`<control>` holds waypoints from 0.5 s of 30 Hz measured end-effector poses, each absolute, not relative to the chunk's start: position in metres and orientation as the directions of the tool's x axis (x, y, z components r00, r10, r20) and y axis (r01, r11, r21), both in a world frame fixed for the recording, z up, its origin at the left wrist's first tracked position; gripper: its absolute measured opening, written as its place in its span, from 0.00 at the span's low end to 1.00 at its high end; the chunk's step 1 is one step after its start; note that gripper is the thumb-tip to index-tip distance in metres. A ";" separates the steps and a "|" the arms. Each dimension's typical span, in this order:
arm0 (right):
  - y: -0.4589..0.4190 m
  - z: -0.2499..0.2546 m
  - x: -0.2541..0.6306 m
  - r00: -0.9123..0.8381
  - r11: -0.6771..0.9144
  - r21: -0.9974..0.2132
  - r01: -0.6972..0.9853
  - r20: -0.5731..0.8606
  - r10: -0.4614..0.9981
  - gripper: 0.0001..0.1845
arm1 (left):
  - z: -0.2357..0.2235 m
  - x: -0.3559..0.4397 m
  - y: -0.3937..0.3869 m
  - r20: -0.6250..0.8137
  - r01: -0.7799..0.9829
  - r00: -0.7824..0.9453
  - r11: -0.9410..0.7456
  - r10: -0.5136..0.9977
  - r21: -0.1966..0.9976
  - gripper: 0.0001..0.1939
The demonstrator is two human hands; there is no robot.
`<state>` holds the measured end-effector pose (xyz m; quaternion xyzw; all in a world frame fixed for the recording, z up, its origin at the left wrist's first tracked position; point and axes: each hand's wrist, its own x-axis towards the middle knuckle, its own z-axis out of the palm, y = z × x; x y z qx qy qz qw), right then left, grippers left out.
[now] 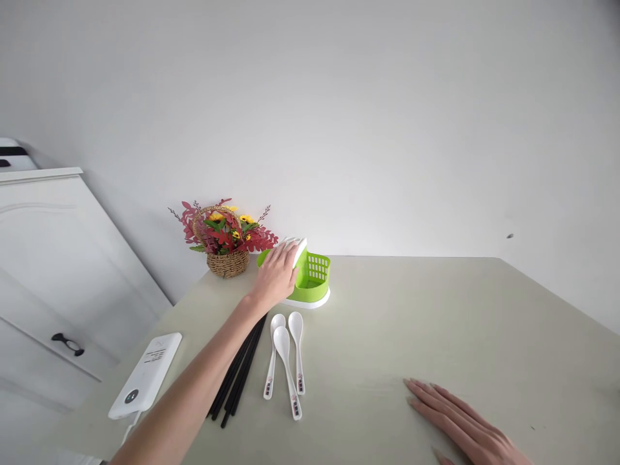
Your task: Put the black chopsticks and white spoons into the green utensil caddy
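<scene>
Toward the back of the table, my left hand (pixel 277 274) reaches over the green cutlery holder (pixel 312 294), its fingers curled over a white top piece (pixel 301 248). My hand hides the holder's left side, and the right compartment has slotted walls. Below it lie three white spoons (pixel 297 355), bowls toward the holder. Several black chopsticks (pixel 247 368) lie beside them, partly behind my left forearm. My right hand (pixel 465 420) rests at the front right of the table, palm down with fingers stretched out, holding nothing.
A wicker basket of artificial flowers (pixel 227 263) stands left of the holder, near the wall. On the table's left side lies a white power bank (pixel 148 374) with a cable. A white cabinet (pixel 58 258) stands beyond the table's left edge.
</scene>
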<state>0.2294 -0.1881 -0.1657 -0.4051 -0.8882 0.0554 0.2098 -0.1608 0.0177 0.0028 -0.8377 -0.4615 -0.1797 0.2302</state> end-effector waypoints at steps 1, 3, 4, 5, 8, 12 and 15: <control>-0.189 -0.165 0.229 -0.583 0.669 -0.250 0.700 0.342 0.737 0.41 | 0.003 -0.163 0.016 0.521 0.865 0.495 -0.449 0.695 -0.224 0.28; -0.190 -0.161 0.228 -0.582 0.677 -0.198 0.708 0.378 0.720 0.40 | 0.002 -0.166 0.012 0.537 0.883 0.465 -0.409 0.704 -0.228 0.28; -0.191 -0.158 0.227 -0.583 0.680 -0.171 0.713 0.395 0.710 0.40 | 0.001 -0.168 0.010 0.542 0.890 0.453 -0.394 0.707 -0.230 0.28; -0.191 -0.155 0.226 -0.583 0.681 -0.146 0.717 0.409 0.702 0.40 | 0.000 -0.169 0.009 0.546 0.894 0.446 -0.384 0.709 -0.232 0.28; -0.192 -0.149 0.223 -0.582 0.683 -0.107 0.723 0.438 0.685 0.41 | -0.001 -0.174 0.010 0.551 0.898 0.438 -0.374 0.710 -0.232 0.28; -0.192 -0.148 0.224 -0.570 0.684 -0.149 0.714 0.443 0.692 0.40 | 0.004 -0.176 0.013 0.538 0.905 0.421 -0.378 0.731 -0.195 0.28; -0.191 -0.152 0.225 -0.552 0.671 -0.205 0.712 0.426 0.717 0.38 | 0.006 -0.163 -0.008 0.559 0.921 0.361 -0.378 0.746 -0.091 0.27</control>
